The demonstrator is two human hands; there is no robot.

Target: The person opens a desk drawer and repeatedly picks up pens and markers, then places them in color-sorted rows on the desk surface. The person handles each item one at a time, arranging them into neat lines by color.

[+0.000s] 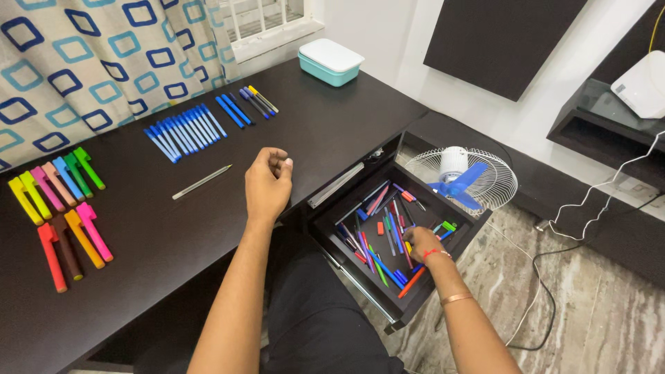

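Two hands apart, left hand [267,185] fisted over desk edge [208,228], right hand [422,244] curled among pens in open drawer [415,291]

bare desk [312,131] between pen rows [185,129] and open drawer [443,208], drawer crowded with pens, fan [460,179] just behind

Single head-worn view, looking steeply down and forward from above the seated person's own arms, with the dark desk [173,228] filling the picture from 12 o'clock round to 9 o'clock and the open drawer [398,232] sitting just right of centre toward 4 o'clock. It is facing the wall and curtain [83,62] at 11 o'clock, tilting slightly so the desk edge is running diagonally, and catching the floor [596,305] and a small fan [460,180] out at 3 o'clock. It is sitting close, at arm's reach, with both forearms entering from 6 o'clock; no second view is sharing the scene.
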